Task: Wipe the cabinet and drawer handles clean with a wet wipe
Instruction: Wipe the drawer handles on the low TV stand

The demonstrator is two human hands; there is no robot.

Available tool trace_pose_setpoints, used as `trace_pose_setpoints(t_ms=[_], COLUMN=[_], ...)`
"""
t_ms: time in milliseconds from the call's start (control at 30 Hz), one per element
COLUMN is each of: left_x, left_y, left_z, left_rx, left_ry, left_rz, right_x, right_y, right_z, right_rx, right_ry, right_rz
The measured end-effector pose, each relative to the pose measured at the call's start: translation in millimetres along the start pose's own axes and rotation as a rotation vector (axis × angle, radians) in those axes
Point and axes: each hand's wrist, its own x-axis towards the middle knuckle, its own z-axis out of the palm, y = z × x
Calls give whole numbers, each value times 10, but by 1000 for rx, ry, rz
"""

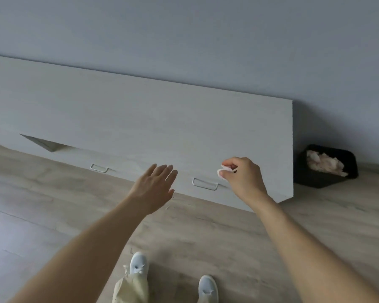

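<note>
A low white cabinet (140, 119) stands against the wall. On its front are two metal handles, one on the left (99, 168) and one on the right (205, 184). My right hand (243, 178) pinches a small white wet wipe (224, 170) just above and right of the right handle, not touching it. My left hand (154, 185) is stretched out with straight fingers, hovering in front of the cabinet between the two handles and holding nothing.
A black bin (327, 169) with crumpled used wipes sits on the floor right of the cabinet. A drawer gap (45, 144) shows at the cabinet's left. My white shoes (138, 263) stand on the wood floor (206, 232) below.
</note>
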Motion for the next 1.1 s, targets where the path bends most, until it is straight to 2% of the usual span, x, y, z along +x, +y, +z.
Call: trace_pose_setpoints(t_ms=[100,167,267,500,600,733,833,1000,1100], left_x=[293,461,729,1632,1967,2263,2376,2390,2447], left_y=[-63,-71,-42,25,105,247,328,459,482], left_z=[583,1025,1630,2938,3164,3273,3336,3467,3488], left_rx=[11,12,55,145,116,-55,-124,-170,-158], left_ry=[-5,52,338,930,1093,1292,1380,1388,1452], left_rz=[25,49,103,90,52,32,7,-18,-58], right_x=[136,211,295,471,622,768,833,905,972], right_y=[378,686,1150,2079,2314,2528,2653,2621,2580], right_z=[400,721,1206,2072,2292,2456,2519,2548,2579], right_rx=[44,95,163,216,243,289,350,491,521], right_ry=[95,190,339,743,856,980,1024,1031,1050], right_rz=[64,105,94,-267,-379,-489,-523,-541,-579])
